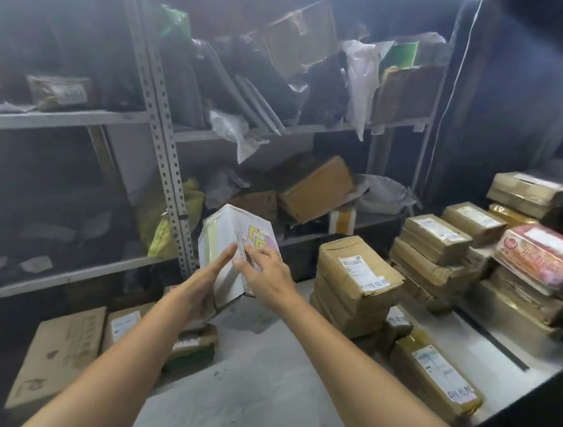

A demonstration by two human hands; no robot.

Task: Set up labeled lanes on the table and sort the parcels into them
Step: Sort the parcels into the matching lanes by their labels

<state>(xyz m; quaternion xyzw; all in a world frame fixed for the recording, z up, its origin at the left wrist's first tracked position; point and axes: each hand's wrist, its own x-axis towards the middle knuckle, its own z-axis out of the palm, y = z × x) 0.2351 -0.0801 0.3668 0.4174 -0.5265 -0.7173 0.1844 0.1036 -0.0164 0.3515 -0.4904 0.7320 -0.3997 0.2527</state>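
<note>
A white parcel point(225, 242) with yellow and purple print is held tilted in the air above the far left of the table point(257, 376). My left hand point(206, 285) supports it from below and the side with straight fingers. My right hand point(264, 270) lies flat on its printed face, fingers spread. To the right, a stack of brown taped parcels point(353, 278) with a white label stands on the table. Another labelled brown parcel point(436, 376) lies nearer the right front edge.
More stacks of brown parcels point(435, 248) and a red-printed packet point(544, 256) fill the table's far right. Metal shelving point(164, 126) full of bags and boxes stands behind. Cardboard boxes point(60, 353) sit low on the left beside the table.
</note>
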